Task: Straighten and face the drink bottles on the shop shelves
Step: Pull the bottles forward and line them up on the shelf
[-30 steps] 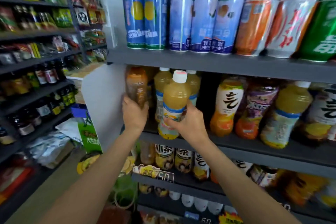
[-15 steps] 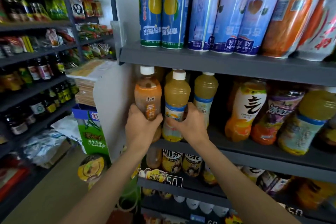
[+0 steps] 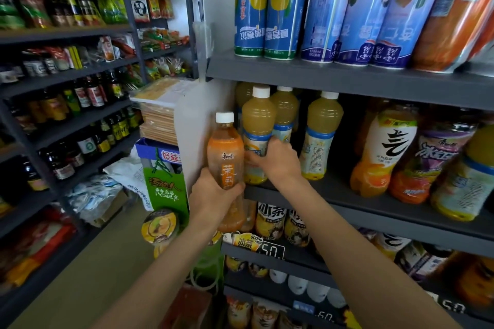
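Note:
My left hand [image 3: 212, 196] grips an orange tea bottle [image 3: 226, 152] with a white cap, holding it upright in front of the left end of the middle shelf [image 3: 374, 211], off the shelf board. My right hand [image 3: 278, 161] wraps round the lower label of a yellow juice bottle [image 3: 258, 125] standing at the shelf's front left. Two more yellow juice bottles [image 3: 322, 133] stand beside and behind it. To the right stand orange and purple labelled bottles [image 3: 385, 152], some leaning.
Tall blue cans [image 3: 264, 8] line the upper shelf [image 3: 347, 79]. Lower shelves hold iced tea bottles [image 3: 270, 218] and price tags [image 3: 271, 250]. A white side panel [image 3: 203, 104] bounds the shelf's left end. Dark sauce bottles fill the racks [image 3: 80, 104] across the aisle on the left.
My left hand has pulled the orange tea bottle out of the shelf and lowered it in front of the shelf edge. My right hand stays on the yellow juice bottle, gripping higher on its label.

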